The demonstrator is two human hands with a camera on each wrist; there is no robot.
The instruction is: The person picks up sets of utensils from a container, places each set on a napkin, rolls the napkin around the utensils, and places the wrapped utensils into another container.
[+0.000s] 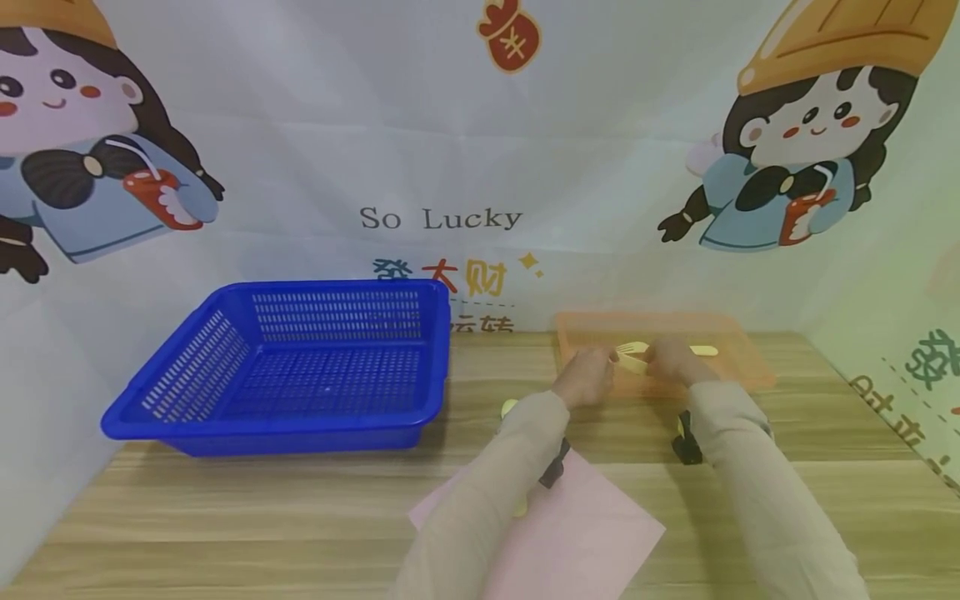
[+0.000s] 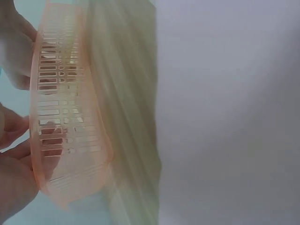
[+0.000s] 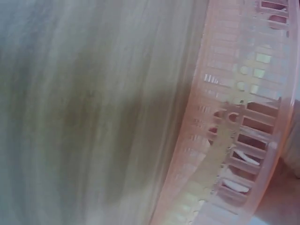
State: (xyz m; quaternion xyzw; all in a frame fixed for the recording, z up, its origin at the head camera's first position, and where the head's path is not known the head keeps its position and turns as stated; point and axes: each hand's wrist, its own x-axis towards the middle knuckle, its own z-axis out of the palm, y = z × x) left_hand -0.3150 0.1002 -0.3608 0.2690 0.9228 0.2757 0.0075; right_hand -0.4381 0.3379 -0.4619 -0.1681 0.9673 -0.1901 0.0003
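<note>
An orange slotted basket (image 1: pixel 750 367) stands at the back right of the table. In it lie a pale yellow fork (image 1: pixel 632 347), a flat yellow utensil (image 1: pixel 632 364) below it and a yellow handle (image 1: pixel 703 350) farther right. My left hand (image 1: pixel 588 377) reaches over the basket's left front, fingers showing through the slots in the left wrist view. My right hand (image 1: pixel 672 360) reaches in beside the fork, its bent fingers (image 3: pixel 234 186) behind the slotted wall. Basket wall and hands hide whether either pinches a utensil.
A large blue slotted basket (image 1: pixel 277 429) stands at the left. A pink sheet (image 1: pixel 585 525) lies at the front, partly under my left forearm. Yellow pieces (image 1: pixel 519 506) peek out beside that sleeve. A printed cloth (image 1: pixel 442 150) hangs behind the table.
</note>
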